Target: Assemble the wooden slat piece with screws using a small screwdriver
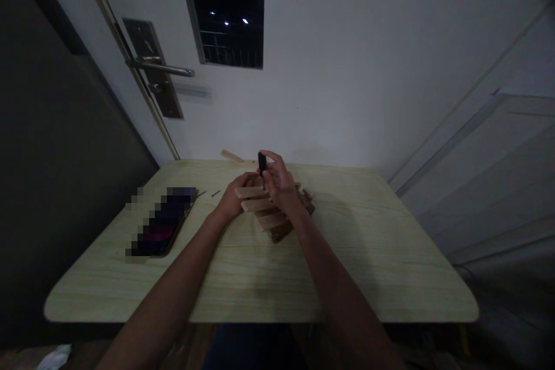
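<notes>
My right hand (pixel 280 182) is closed around a small screwdriver with a black handle (pixel 262 162). The tool stands nearly upright, its shaft pointing down at a wooden slat. Under it lies a small slatted wooden piece (pixel 258 204), made of several pale slats across darker wood. My left hand (pixel 234 196) grips the far left side of this piece, its fingertips partly hidden behind the slats. My right hand and forearm cover much of the right part. Whether the screwdriver's tip sits in a screw is too small to tell.
A loose wooden strip (pixel 232 155) lies at the table's back edge. Left of my hands are a screw (pixel 215 193) and a phone (pixel 173 219), partly pixelated. The pale table (pixel 390 266) stands against a white door with a metal handle (pixel 167 69).
</notes>
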Action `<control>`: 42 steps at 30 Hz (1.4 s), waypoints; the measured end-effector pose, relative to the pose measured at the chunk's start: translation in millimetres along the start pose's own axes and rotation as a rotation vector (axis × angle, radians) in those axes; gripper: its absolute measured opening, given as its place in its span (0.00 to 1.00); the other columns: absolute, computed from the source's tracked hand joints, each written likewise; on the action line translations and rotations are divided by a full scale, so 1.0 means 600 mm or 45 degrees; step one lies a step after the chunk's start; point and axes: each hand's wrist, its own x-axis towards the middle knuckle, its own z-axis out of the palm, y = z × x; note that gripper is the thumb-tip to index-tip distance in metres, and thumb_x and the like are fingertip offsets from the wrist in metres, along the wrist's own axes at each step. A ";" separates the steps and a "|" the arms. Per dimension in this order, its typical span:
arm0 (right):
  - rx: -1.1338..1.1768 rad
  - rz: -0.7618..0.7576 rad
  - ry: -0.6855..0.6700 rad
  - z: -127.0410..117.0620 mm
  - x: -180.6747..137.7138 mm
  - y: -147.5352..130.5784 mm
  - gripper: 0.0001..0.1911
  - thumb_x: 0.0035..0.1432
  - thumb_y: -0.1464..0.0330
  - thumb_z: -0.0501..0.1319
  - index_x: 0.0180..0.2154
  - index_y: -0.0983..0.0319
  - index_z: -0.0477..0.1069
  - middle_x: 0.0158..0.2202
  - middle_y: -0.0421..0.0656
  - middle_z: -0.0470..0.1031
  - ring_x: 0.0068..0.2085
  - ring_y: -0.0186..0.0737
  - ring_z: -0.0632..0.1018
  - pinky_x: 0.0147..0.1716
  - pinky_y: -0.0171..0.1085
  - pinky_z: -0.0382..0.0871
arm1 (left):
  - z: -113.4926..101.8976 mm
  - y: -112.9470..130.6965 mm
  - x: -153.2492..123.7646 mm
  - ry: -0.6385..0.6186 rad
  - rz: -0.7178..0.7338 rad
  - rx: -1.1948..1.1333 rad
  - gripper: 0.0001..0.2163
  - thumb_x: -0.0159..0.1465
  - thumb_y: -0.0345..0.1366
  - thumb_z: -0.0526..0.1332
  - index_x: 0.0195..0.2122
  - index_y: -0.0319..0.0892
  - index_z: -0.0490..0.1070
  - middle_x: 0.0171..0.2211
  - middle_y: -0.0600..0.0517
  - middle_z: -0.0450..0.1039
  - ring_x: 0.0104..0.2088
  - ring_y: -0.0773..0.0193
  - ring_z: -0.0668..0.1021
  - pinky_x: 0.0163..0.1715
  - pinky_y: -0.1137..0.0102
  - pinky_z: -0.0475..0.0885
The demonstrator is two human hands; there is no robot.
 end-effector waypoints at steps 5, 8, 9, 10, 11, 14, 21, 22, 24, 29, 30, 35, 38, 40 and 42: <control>-0.057 0.014 0.054 0.001 0.002 0.004 0.25 0.60 0.68 0.60 0.59 0.56 0.61 0.48 0.45 0.74 0.41 0.40 0.78 0.39 0.38 0.77 | -0.001 0.009 -0.003 -0.002 0.008 0.000 0.18 0.64 0.46 0.54 0.48 0.40 0.72 0.47 0.44 0.78 0.46 0.54 0.78 0.49 0.60 0.71; -0.126 -0.078 0.063 -0.001 0.003 -0.002 0.25 0.59 0.69 0.62 0.58 0.56 0.63 0.56 0.46 0.71 0.48 0.43 0.76 0.49 0.43 0.75 | -0.001 0.009 -0.003 -0.003 -0.016 0.013 0.19 0.64 0.45 0.53 0.48 0.39 0.72 0.47 0.43 0.78 0.46 0.53 0.78 0.49 0.60 0.71; -0.138 -0.096 0.053 -0.002 0.003 -0.004 0.25 0.60 0.68 0.61 0.59 0.56 0.63 0.58 0.46 0.69 0.49 0.44 0.75 0.51 0.44 0.74 | -0.001 0.008 -0.003 0.000 -0.020 0.016 0.19 0.65 0.45 0.53 0.49 0.39 0.72 0.47 0.42 0.78 0.46 0.53 0.78 0.50 0.60 0.71; -0.142 -0.102 0.042 -0.002 0.003 -0.006 0.25 0.61 0.68 0.61 0.59 0.56 0.62 0.59 0.47 0.68 0.50 0.44 0.75 0.52 0.45 0.74 | -0.001 0.007 -0.003 -0.001 -0.016 0.016 0.19 0.65 0.45 0.53 0.50 0.39 0.71 0.48 0.42 0.77 0.47 0.53 0.78 0.51 0.60 0.70; -0.142 -0.098 0.032 -0.003 0.002 -0.007 0.26 0.62 0.68 0.60 0.60 0.56 0.61 0.60 0.47 0.68 0.50 0.44 0.75 0.51 0.45 0.74 | -0.001 0.005 -0.003 -0.004 -0.007 0.013 0.19 0.65 0.45 0.53 0.50 0.39 0.71 0.49 0.42 0.77 0.48 0.53 0.78 0.51 0.59 0.70; -0.126 -0.030 -0.005 -0.002 -0.001 -0.006 0.24 0.64 0.69 0.55 0.61 0.55 0.59 0.53 0.47 0.73 0.48 0.43 0.77 0.48 0.45 0.76 | -0.002 0.000 -0.003 -0.022 0.017 -0.017 0.19 0.66 0.45 0.53 0.52 0.40 0.71 0.51 0.43 0.76 0.50 0.53 0.77 0.53 0.60 0.69; 0.009 0.069 -0.016 0.002 -0.002 0.003 0.25 0.64 0.68 0.55 0.61 0.55 0.58 0.47 0.45 0.76 0.42 0.38 0.80 0.40 0.36 0.79 | 0.000 -0.003 -0.001 -0.013 0.048 -0.029 0.19 0.66 0.45 0.53 0.53 0.40 0.71 0.52 0.43 0.75 0.51 0.53 0.77 0.54 0.60 0.68; 0.004 0.071 -0.002 0.002 -0.002 0.001 0.24 0.63 0.68 0.56 0.60 0.55 0.60 0.48 0.45 0.76 0.41 0.38 0.80 0.39 0.36 0.79 | 0.000 -0.001 -0.001 -0.008 0.042 -0.025 0.19 0.66 0.45 0.53 0.52 0.40 0.71 0.51 0.43 0.76 0.50 0.53 0.77 0.53 0.60 0.68; 0.001 0.069 0.029 0.002 -0.001 -0.003 0.23 0.61 0.69 0.58 0.58 0.54 0.62 0.49 0.45 0.75 0.41 0.38 0.80 0.38 0.36 0.79 | 0.000 0.002 -0.002 -0.003 0.020 -0.015 0.19 0.64 0.45 0.54 0.51 0.39 0.71 0.49 0.43 0.77 0.47 0.53 0.78 0.51 0.60 0.70; 0.055 0.090 -0.018 0.000 0.000 -0.009 0.24 0.62 0.70 0.55 0.59 0.53 0.61 0.50 0.45 0.75 0.43 0.37 0.79 0.41 0.37 0.79 | -0.001 0.003 -0.002 -0.023 0.014 -0.013 0.19 0.65 0.44 0.53 0.51 0.39 0.71 0.50 0.43 0.77 0.48 0.53 0.78 0.51 0.60 0.69; 0.064 0.083 -0.031 0.000 0.000 -0.008 0.24 0.62 0.70 0.54 0.60 0.52 0.61 0.51 0.44 0.74 0.44 0.37 0.79 0.42 0.37 0.79 | -0.001 0.002 -0.002 -0.018 0.024 -0.012 0.19 0.65 0.44 0.53 0.51 0.39 0.71 0.50 0.43 0.76 0.49 0.53 0.77 0.51 0.60 0.69; 0.071 0.082 -0.016 0.000 -0.001 0.002 0.25 0.62 0.69 0.55 0.60 0.51 0.61 0.45 0.43 0.75 0.42 0.38 0.79 0.42 0.39 0.78 | -0.002 0.004 -0.001 -0.004 0.023 -0.008 0.18 0.64 0.44 0.55 0.49 0.39 0.72 0.48 0.43 0.78 0.47 0.53 0.78 0.50 0.60 0.70; 0.088 0.122 0.007 0.001 -0.001 0.004 0.26 0.59 0.69 0.60 0.59 0.51 0.62 0.45 0.43 0.74 0.40 0.39 0.78 0.39 0.38 0.78 | -0.003 0.013 -0.003 -0.015 0.001 0.005 0.18 0.64 0.43 0.54 0.48 0.39 0.72 0.45 0.44 0.79 0.44 0.54 0.78 0.47 0.61 0.71; 0.093 0.126 0.025 0.001 -0.001 0.002 0.25 0.58 0.69 0.61 0.57 0.52 0.63 0.46 0.43 0.74 0.40 0.38 0.78 0.38 0.37 0.77 | -0.004 0.016 -0.004 -0.011 -0.004 0.029 0.18 0.63 0.43 0.54 0.48 0.39 0.72 0.44 0.44 0.79 0.43 0.54 0.78 0.46 0.61 0.72; 0.104 0.122 0.023 0.000 -0.001 -0.002 0.25 0.59 0.68 0.61 0.57 0.53 0.63 0.45 0.43 0.74 0.39 0.38 0.78 0.37 0.37 0.77 | -0.004 0.016 -0.004 -0.005 0.000 0.042 0.18 0.64 0.43 0.54 0.48 0.39 0.72 0.44 0.44 0.78 0.43 0.54 0.78 0.47 0.61 0.72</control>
